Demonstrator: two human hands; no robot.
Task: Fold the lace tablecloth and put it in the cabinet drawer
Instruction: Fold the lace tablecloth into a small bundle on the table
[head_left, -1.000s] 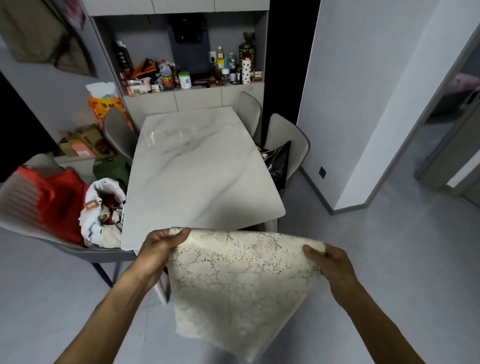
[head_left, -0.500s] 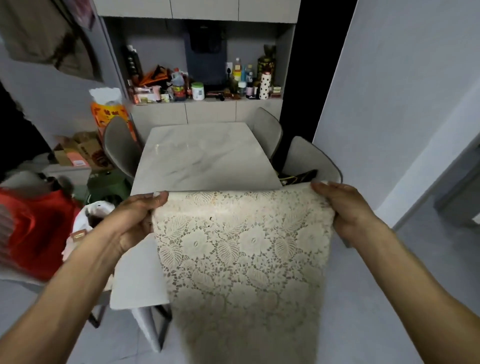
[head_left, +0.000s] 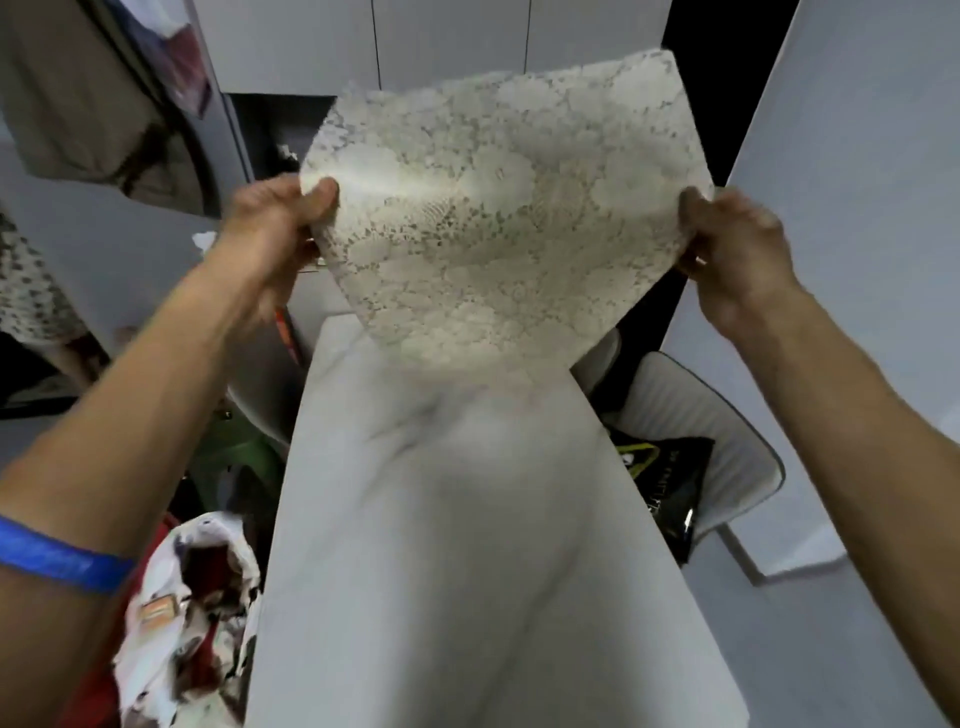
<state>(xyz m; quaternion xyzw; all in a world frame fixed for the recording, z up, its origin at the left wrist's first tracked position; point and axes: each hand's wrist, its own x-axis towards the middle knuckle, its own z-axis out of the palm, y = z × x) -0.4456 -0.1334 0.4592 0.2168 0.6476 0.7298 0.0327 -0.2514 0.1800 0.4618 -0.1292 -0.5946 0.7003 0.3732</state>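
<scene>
The cream lace tablecloth (head_left: 498, 218), folded to a smaller panel, is held up in the air over the far half of the marble table (head_left: 467, 545). My left hand (head_left: 275, 228) pinches its left edge and my right hand (head_left: 727, 249) grips its right edge. The cloth billows upward and away from me, its far edge lifted in front of the wall cabinet (head_left: 447, 41). It hides the cabinet's shelf and lower fronts; no drawer shows. The image is motion-blurred.
Grey chairs flank the table: one on the right (head_left: 701, 441) holds a black bag (head_left: 670, 483), and one on the left carries a patterned bag and red cloth (head_left: 182, 613). A grey wall (head_left: 857, 208) rises at the right.
Both hands have raised the cloth from waist height to above the table, and its hanging end has swung up and forward. The view has moved closer over the table.
</scene>
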